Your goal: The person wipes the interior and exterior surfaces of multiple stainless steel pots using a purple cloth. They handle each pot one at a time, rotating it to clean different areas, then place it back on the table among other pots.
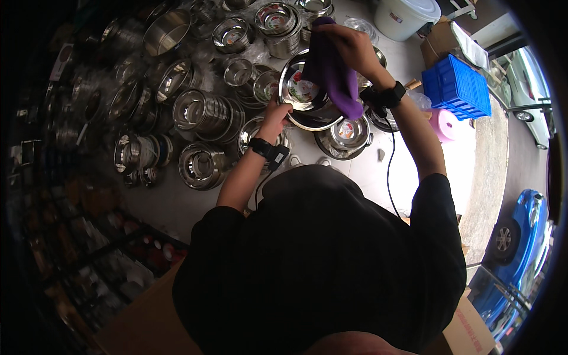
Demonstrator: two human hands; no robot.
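Observation:
My left hand (276,116) grips the near-left rim of a shiny stainless steel basin (310,120), which is tilted and bears a coloured floral label inside. In my right hand (355,46) is a purple cloth (344,91), held near its top and hanging down over the right part of the basin's inside. The cloth hides that part of the bowl. Just below the basin stands a steel pot (350,135) with side handles, resting in a wider vessel. A stack of steel bowls (202,111) sits to the left of my left hand.
Many steel bowls and basins, some in plastic film, spread across the floor on the left and far side. A blue plastic crate (457,88), a pink stool (443,125) and a white lidded bucket (406,20) stand to the right. Cables hang from both wrists.

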